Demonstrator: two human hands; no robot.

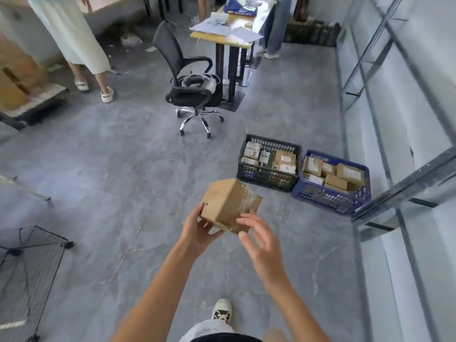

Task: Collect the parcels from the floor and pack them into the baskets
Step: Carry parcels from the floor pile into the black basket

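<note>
A brown cardboard parcel with clear tape on one side is held up in front of me, tilted. My left hand grips its lower left corner from underneath. My right hand is beside the parcel's right lower edge with fingers spread, touching it or just off it. Beyond the parcel, on the floor to the right, stand a black basket and a blue basket side by side, each holding several cardboard parcels.
A black office chair stands mid-floor before a desk with papers. A person in a pale dress stands at the back left. Metal shelving runs along the right. A wire mesh rack sits at lower left.
</note>
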